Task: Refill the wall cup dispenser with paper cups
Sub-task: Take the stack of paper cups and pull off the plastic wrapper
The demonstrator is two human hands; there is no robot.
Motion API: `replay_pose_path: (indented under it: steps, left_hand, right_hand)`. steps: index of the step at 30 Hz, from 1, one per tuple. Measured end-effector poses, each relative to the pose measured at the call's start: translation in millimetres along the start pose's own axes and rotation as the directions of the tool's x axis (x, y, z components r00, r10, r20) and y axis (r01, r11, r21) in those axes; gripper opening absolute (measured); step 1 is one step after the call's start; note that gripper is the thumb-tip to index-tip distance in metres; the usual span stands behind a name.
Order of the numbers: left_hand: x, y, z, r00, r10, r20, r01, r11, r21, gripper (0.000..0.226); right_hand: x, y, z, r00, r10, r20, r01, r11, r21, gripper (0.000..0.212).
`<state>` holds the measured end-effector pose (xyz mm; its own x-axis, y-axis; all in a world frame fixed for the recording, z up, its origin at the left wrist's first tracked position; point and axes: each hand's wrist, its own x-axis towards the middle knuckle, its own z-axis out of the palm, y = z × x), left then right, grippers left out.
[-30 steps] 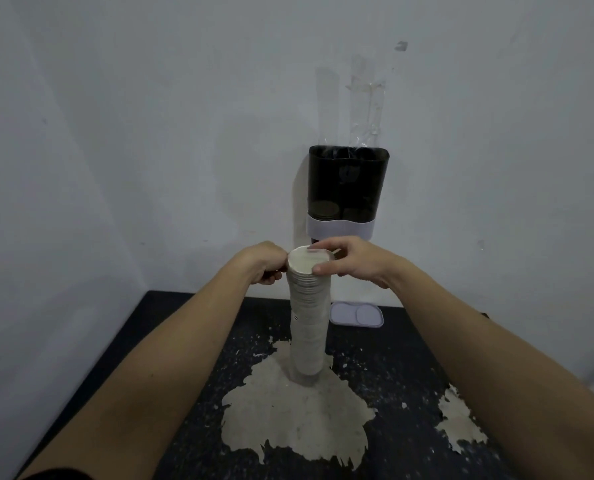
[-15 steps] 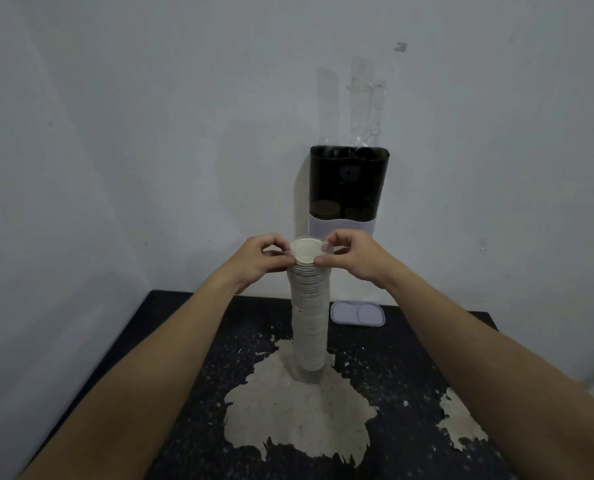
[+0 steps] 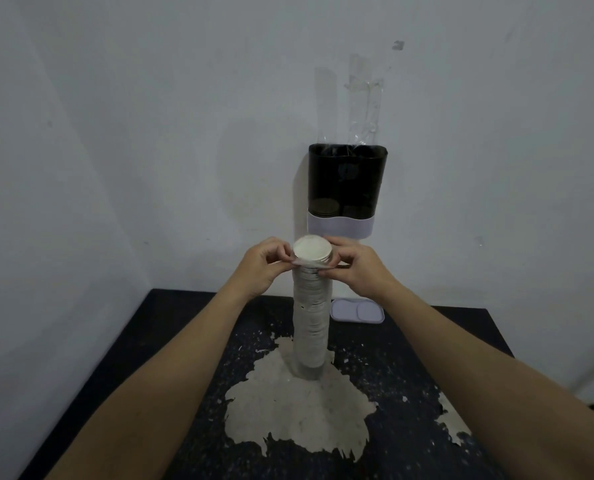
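A tall stack of white paper cups (image 3: 311, 323) stands upside down on the dark table (image 3: 171, 344), wrapped in a thin clear plastic sleeve. My left hand (image 3: 262, 266) and my right hand (image 3: 356, 268) pinch the sleeve's edge on either side of the stack's top. Behind them the wall cup dispenser (image 3: 347, 188) hangs on the wall, with a dark see-through body and a white base. A few cups show low inside its left tube. Its top is open.
The dispenser's white lid (image 3: 357, 310) lies on the table by the wall, right of the stack. The tabletop's black coating is peeled off in a large pale patch (image 3: 299, 407) around the stack. White walls close the left side and back.
Both hands shifted from resting on the stack's top to pinching the plastic sleeve at its two sides. The sleeve's edge now sits slightly lower, baring the top cup's base.
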<state>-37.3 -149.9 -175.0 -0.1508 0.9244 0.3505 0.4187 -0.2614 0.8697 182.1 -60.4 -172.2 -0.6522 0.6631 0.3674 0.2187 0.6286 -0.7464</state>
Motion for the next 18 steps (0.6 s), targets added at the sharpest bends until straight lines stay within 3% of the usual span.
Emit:
replay_pose_path:
  steps: [3,5,9,14,18]
  left_hand:
    - [-6.7,-2.8,2.6,0.999,0.032,0.027,-0.036,0.987,0.157,0.027]
    - [-10.3,-2.8,5.7,0.999,0.004,0.037,-0.01,0.99,0.142,0.014]
    - [-8.9,3.5,9.7,0.999,-0.04,0.005,0.039,0.996,0.08,0.011]
    - [-6.4,16.1,20.9,0.986,-0.131,0.105,0.139,0.987,-0.076,0.057]
    - [-6.8,11.7,30.1,0.97,-0.178,0.168,0.181,0.983,-0.007,0.07]
  right_hand:
    - [-8.5,8.3,3.9,0.999,0.042,0.023,-0.042,0.999,-0.019,0.023]
    - [-12.9,6.1,5.0,0.997,0.074,-0.002,-0.074,0.997,-0.023,0.026]
    - [-13.7,-5.2,5.0,0.985,0.174,0.008,-0.174,0.984,0.033,0.065]
    - [-3.3,-15.1,5.2,0.982,0.175,0.064,-0.175,0.985,-0.013,0.109]
    - [-0.5,-17.5,8.8,0.97,0.204,0.132,-0.206,0.979,0.002,0.109]
